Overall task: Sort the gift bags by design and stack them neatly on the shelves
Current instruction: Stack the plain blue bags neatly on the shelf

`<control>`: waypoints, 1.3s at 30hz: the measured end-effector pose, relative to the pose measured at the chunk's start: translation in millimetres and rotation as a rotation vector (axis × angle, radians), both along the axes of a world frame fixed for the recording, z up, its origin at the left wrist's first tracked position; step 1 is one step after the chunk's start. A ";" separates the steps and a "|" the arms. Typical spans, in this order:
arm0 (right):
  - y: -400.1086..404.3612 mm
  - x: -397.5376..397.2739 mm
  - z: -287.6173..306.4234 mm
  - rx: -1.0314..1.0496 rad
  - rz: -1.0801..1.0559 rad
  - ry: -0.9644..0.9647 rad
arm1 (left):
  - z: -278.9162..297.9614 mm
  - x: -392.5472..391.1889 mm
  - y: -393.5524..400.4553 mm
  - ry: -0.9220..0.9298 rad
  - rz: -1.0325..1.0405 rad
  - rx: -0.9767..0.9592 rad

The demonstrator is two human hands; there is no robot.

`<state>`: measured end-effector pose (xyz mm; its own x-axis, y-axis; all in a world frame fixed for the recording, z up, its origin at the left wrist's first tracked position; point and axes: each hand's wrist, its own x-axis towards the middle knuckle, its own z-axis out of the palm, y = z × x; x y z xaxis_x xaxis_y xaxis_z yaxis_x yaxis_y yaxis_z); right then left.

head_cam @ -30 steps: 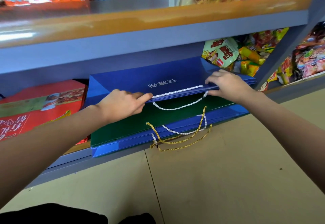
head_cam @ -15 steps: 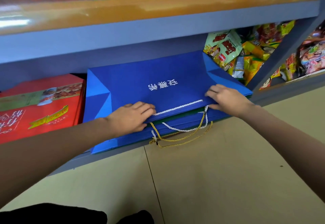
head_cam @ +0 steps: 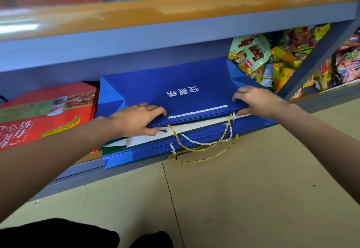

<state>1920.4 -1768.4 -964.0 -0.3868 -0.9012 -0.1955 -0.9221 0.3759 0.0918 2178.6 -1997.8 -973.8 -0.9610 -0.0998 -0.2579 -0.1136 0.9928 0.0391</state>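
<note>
A flat blue gift bag (head_cam: 175, 89) with white characters lies on top of a stack on the lower shelf (head_cam: 81, 171), its open edge toward the floor. The left hand (head_cam: 136, 119) grips that near edge at its left part — fingers laid on top, thumb tucked underneath, pinching the bag's rim. The right hand (head_cam: 257, 101) holds the right part the same way, fingers curled over the top face and thumb below the edge. A white rope handle (head_cam: 197, 111) lies along the rim between the two hands.

Beneath it sits what seems to be a green bag with a pale lining (head_cam: 148, 138), though little of it shows, and under that more blue bags (head_cam: 148, 154) — their yellow cord (head_cam: 202, 148) and white cords hang off the shelf front. Red gift boxes (head_cam: 44, 115) lie just left of the stack; snack packets (head_cam: 253, 54) are piled at its right.
</note>
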 end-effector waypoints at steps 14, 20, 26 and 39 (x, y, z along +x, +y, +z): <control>-3.7 -11.6 25.5 -0.535 -0.025 0.093 | 23.5 9.3 -22.3 0.225 0.174 0.313; -14.6 -12.4 43.1 -0.511 -0.087 -0.047 | 24.5 12.4 -26.7 0.221 0.223 0.513; 3.8 10.4 14.6 -0.297 -0.162 0.075 | 15.0 6.5 -15.0 0.226 0.026 -0.185; 12.0 100.0 -68.7 -0.727 -0.915 -0.267 | 9.6 4.5 3.7 0.243 -0.232 -0.426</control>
